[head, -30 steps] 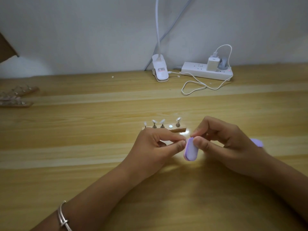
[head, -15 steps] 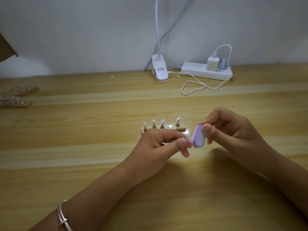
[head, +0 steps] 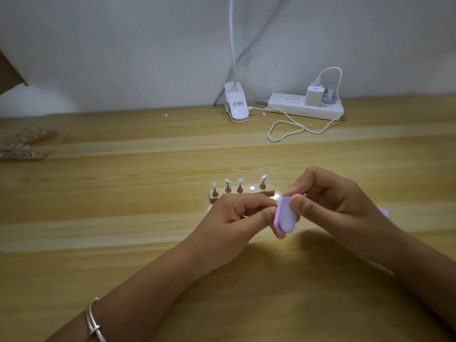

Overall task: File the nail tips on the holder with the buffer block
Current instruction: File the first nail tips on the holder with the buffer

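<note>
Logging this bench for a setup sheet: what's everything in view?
table: one, light wood, under everything
holder: one, wood, just beyond the hands
nail tips: four, pale, upright on the holder
buffer block: one, lilac and pink, in right hand
spare holders: two, wood, far left edge
clip lamp: one, white, back centre
power strip: one, white, back right
cable: one, white, by the strip
bracelet: one, silver, left wrist
left hand: one, pinching beside the block, contents hidden
right hand: one, gripping the block
</note>
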`<state>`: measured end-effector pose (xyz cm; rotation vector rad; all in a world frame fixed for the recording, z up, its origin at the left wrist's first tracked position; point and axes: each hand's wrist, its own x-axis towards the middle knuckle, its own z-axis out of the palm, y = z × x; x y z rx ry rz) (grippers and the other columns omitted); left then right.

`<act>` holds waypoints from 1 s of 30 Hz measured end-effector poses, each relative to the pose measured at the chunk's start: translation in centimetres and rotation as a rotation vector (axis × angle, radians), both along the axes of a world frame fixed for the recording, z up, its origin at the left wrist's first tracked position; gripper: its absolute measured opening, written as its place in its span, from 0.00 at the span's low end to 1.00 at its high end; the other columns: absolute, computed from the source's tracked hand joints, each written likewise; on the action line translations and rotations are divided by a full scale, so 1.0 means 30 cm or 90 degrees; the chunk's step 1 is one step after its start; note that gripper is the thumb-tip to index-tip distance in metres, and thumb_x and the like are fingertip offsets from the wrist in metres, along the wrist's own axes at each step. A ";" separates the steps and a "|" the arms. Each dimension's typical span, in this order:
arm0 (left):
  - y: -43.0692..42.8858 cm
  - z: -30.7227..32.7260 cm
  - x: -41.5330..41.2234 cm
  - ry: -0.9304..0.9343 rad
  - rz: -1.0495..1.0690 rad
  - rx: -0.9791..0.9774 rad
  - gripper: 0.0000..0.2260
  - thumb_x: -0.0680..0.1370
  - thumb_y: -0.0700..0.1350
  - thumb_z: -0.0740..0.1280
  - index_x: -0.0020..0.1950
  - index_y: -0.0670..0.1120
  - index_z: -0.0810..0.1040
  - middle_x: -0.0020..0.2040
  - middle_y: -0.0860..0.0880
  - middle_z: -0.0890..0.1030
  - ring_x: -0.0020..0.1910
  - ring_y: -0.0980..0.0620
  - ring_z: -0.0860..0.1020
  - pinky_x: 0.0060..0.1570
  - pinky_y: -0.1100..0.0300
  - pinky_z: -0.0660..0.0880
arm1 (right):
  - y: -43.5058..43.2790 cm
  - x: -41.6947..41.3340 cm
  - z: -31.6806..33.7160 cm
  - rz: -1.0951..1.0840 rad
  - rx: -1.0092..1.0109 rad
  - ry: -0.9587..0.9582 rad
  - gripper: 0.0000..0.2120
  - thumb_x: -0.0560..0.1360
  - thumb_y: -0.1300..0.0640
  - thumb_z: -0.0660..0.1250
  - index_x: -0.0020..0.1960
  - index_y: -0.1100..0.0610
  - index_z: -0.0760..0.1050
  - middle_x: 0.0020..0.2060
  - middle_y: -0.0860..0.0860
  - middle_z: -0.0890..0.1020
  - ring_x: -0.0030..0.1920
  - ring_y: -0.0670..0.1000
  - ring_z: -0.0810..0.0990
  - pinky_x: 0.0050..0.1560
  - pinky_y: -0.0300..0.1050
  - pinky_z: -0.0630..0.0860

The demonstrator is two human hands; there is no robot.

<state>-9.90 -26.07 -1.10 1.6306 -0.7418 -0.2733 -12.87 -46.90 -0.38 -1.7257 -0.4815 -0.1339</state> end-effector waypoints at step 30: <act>0.001 0.021 -0.011 0.050 -0.064 -0.023 0.10 0.82 0.38 0.61 0.49 0.35 0.81 0.38 0.39 0.82 0.24 0.66 0.71 0.28 0.78 0.64 | 0.028 -0.024 -0.002 -0.114 -0.069 -0.154 0.07 0.77 0.48 0.70 0.49 0.51 0.79 0.46 0.45 0.84 0.51 0.50 0.83 0.55 0.42 0.78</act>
